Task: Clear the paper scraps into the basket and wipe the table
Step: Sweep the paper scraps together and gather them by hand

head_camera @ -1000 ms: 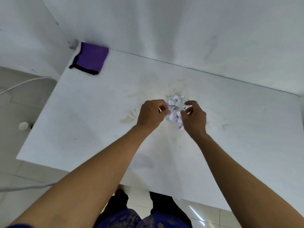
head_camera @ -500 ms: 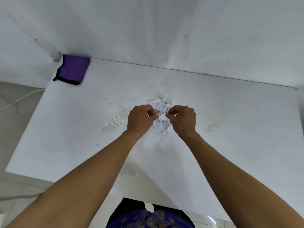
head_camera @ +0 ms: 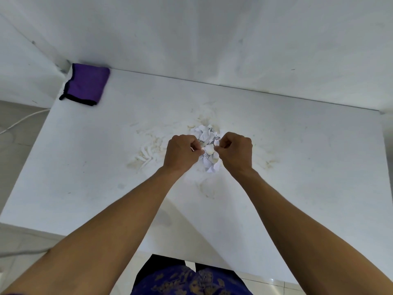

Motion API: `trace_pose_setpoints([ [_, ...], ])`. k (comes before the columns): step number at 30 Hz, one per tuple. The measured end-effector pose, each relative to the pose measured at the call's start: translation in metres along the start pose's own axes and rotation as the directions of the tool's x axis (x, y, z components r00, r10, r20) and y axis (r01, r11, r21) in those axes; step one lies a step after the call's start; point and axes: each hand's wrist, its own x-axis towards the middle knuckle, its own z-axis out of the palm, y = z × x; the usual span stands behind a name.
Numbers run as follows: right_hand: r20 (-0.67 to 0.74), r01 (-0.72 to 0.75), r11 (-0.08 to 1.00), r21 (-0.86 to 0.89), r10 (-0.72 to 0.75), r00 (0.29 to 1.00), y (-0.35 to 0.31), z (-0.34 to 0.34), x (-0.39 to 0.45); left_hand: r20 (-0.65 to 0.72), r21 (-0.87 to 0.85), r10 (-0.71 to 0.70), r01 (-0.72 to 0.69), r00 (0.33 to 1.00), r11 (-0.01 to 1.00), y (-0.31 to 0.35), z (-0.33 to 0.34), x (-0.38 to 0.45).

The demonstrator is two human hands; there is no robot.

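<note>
Near the middle of the table, a little toward the far edge: paper scraps heaped in one small white pile, some bits printed. Pile squeezed between two fists, left hand on its left flank, right hand on its right, both curled tight, fingertips pinching into the heap from either side. Long axis of the pile running from far edge to near edge, so both hands pressing across the short way. Neither hand plainly nearer; about equal reach. Whether either fist actually holds scraps inside, or only presses against the pile, not clear: palms turned down and away, fingers folded under. Lower tail of the pile poking out toward the near edge, outside both grips, likely to be left behind or to drop if lifted as is.

Around the pile, brownish smears and streaks on the tabletop, thickest to the left of the left hand, fainter to the right of the right hand and toward the near edge. Purple cloth folded at the far left corner, well apart from the hands, on the left hand's side.

No basket anywhere in view; direction of the carry cannot be judged. Loose scraps under the hands or wrists, if any, hidden. White cable on the floor beyond the left edge, cut off by the frame.
</note>
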Motion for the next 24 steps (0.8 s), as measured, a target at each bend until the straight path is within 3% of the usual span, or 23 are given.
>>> trace_pose_setpoints([
  [10,0.029,0.013,0.999,0.031,-0.014,0.999,0.000,0.001,-0.002,0.040,-0.067,0.007,-0.004,0.999,0.998,-0.008,-0.003,0.004],
  [16,-0.003,0.027,1.000,0.012,-0.027,1.000,-0.003,0.003,-0.005,-0.014,-0.094,0.021,-0.023,1.000,0.995,-0.013,-0.006,0.001],
  [24,-0.067,0.112,0.991,-0.069,-0.116,0.991,-0.002,0.004,-0.009,0.037,-0.097,0.061,-0.057,0.997,0.994,-0.012,-0.008,-0.001],
])
